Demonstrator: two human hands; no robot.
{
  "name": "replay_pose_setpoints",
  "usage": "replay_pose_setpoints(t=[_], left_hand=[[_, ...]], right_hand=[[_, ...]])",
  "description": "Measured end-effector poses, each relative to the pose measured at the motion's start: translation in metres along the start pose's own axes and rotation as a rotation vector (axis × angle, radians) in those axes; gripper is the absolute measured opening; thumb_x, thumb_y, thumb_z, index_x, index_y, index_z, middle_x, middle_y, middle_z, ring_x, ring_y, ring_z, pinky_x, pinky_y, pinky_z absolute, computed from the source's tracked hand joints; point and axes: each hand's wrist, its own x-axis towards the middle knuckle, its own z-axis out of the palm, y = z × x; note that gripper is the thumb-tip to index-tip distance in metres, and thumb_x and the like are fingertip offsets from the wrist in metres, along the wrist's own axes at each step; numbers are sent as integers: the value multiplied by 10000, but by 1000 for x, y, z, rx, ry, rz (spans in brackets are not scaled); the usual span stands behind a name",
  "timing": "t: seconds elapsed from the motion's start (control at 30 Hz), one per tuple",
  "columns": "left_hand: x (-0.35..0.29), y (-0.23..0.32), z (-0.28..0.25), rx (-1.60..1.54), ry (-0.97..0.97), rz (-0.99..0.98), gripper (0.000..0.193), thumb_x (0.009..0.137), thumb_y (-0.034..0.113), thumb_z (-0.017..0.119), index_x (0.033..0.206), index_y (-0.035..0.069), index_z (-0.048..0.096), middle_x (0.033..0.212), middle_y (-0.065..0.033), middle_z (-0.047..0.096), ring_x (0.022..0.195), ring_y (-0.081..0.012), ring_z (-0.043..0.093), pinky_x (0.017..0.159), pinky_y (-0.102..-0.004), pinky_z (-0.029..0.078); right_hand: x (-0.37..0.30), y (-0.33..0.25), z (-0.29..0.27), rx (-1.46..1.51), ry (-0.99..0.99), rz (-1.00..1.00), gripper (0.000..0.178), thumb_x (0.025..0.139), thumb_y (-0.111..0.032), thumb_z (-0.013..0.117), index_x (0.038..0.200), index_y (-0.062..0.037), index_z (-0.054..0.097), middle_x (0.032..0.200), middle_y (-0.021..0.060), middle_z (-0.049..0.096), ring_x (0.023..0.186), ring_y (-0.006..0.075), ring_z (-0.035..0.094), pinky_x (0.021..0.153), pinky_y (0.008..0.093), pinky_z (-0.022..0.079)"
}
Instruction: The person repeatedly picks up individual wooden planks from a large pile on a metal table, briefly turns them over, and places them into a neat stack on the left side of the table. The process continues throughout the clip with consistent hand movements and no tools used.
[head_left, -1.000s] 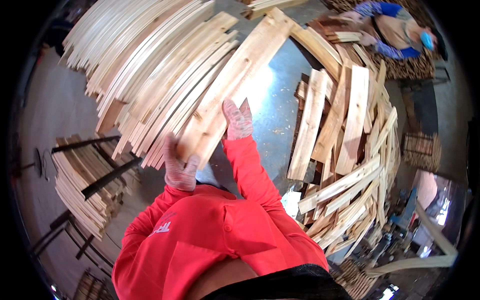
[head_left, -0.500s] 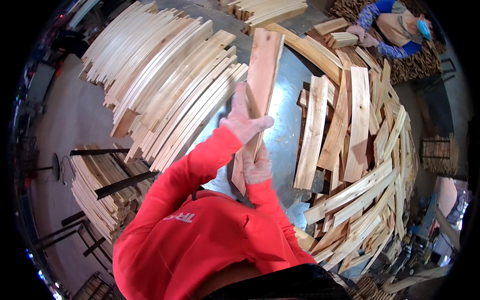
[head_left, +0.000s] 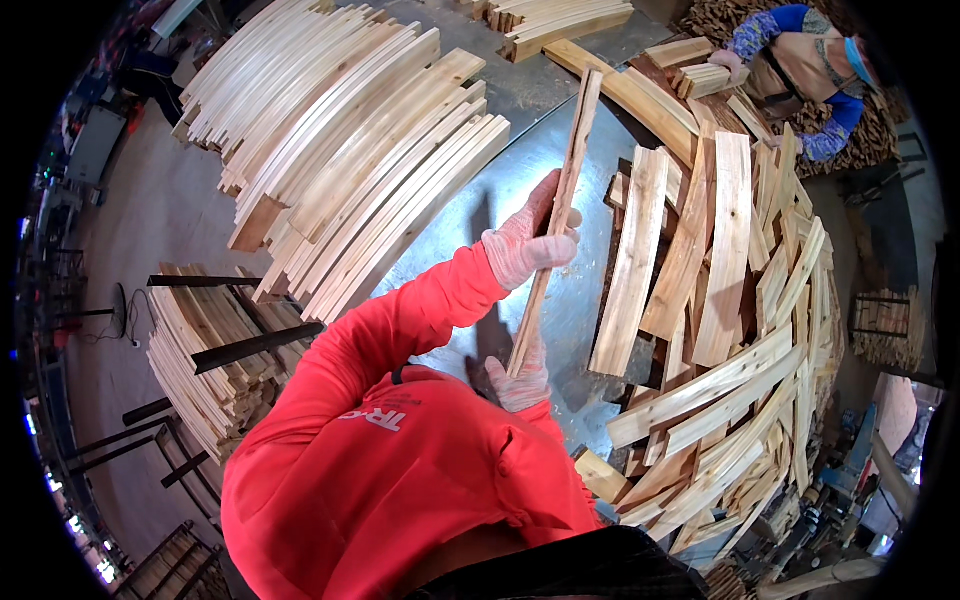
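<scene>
A narrow wooden board (head_left: 567,190) stands on edge over the shiny metal tabletop, its thin side facing up. My left hand (head_left: 525,245), in a pale glove, is closed around its middle, thumb on one side and fingers on the other. At the board's near end my right hand (head_left: 520,382), also gloved, holds it between thumb and fingers; part of those fingers is hidden behind the wood. Left of the board, a long row of boards (head_left: 340,130) stands packed side by side. To the right, loose boards (head_left: 628,265) lie on a jumbled heap.
The metal tabletop (head_left: 590,130) lies beneath my hands. Another stack of boards (head_left: 200,350) sits lower left between black metal bars (head_left: 250,348). Across the table at the upper right, a co-worker (head_left: 800,70) in blue patterned sleeves handles small wood pieces. A further bundle (head_left: 570,22) lies at the top.
The board has turned from showing its broad face to showing its narrow edge. My left hand has shifted right and nearer; my right hand has come slightly nearer, to the board's end.
</scene>
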Motion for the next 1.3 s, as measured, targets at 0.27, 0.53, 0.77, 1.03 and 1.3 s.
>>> replay_pose_setpoints(t=[0.27,0.53,0.77,1.03,1.3], left_hand=[[27,36,-20,-342,-129,-44,760,783,444,731,1361,80,397,1108,-130,584,998,-266,608,898,-446,514],[29,34,-18,-499,-146,49,677,744,463,736,1212,26,514,1029,-177,622,906,-303,648,850,-477,541],[43,33,-20,-106,202,81,615,771,496,680,1044,-42,561,871,-173,634,727,-268,652,699,-392,560],[95,40,-52,264,247,-72,425,854,504,605,968,95,622,725,-3,538,587,-135,488,604,-304,511],[134,52,-77,715,205,-133,796,736,671,636,1139,-14,605,993,-189,650,898,-254,653,787,-350,532]], right_hand=[[-20,-10,-7,-307,108,12,987,674,-202,770,1481,-20,233,1221,274,479,1079,445,513,925,466,456],[-25,-8,-10,-462,182,-8,987,669,-182,777,1486,-53,240,1241,253,481,1090,430,530,923,463,467],[-19,-24,-11,-150,-53,133,927,694,-141,743,1473,-11,258,1224,204,504,1069,348,548,949,408,461],[3,10,-3,694,-170,339,792,718,-25,697,1436,-40,362,1204,44,528,1080,141,522,928,292,442],[20,-14,4,635,-124,447,779,696,44,690,1415,-60,408,1206,20,540,1120,135,500,966,295,413]])
